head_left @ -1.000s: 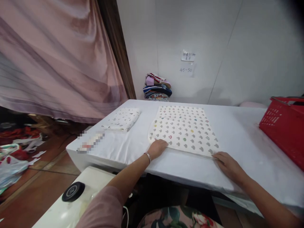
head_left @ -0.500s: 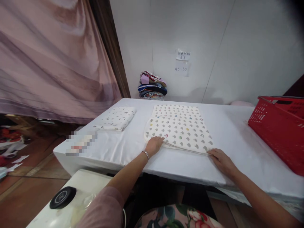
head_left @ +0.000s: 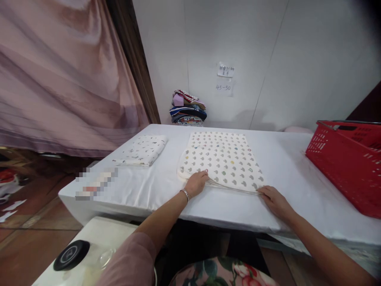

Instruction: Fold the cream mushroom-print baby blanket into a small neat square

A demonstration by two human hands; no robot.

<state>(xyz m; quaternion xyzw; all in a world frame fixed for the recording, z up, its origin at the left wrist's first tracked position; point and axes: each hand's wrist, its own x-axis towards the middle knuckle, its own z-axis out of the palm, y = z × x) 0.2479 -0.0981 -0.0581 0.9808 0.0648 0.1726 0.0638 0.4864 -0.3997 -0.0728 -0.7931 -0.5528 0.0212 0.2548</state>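
Note:
A cream cloth (head_left: 223, 159) with grey, mushroom-like prints and a few coloured ones lies folded flat on the white-covered table (head_left: 285, 174). At the middle of its near edge, my left hand (head_left: 196, 183) is closed on the fabric, with the edge slightly raised there. My right hand (head_left: 274, 201) pinches the near right corner between thumb and fingers. Left of it lies another folded white cloth (head_left: 143, 150) with small dark prints, apart from both hands.
A red plastic basket (head_left: 342, 167) stands at the table's right end. Folded fabrics (head_left: 188, 109) are stacked behind the far edge, by the wall. A white surface with a round black object (head_left: 71, 255) sits at the lower left. A pink curtain (head_left: 59, 71) hangs on the left.
My left hand has shifted slightly right along the near edge and lifted it a little. My right hand stays at the corner. The whole view has shifted slightly.

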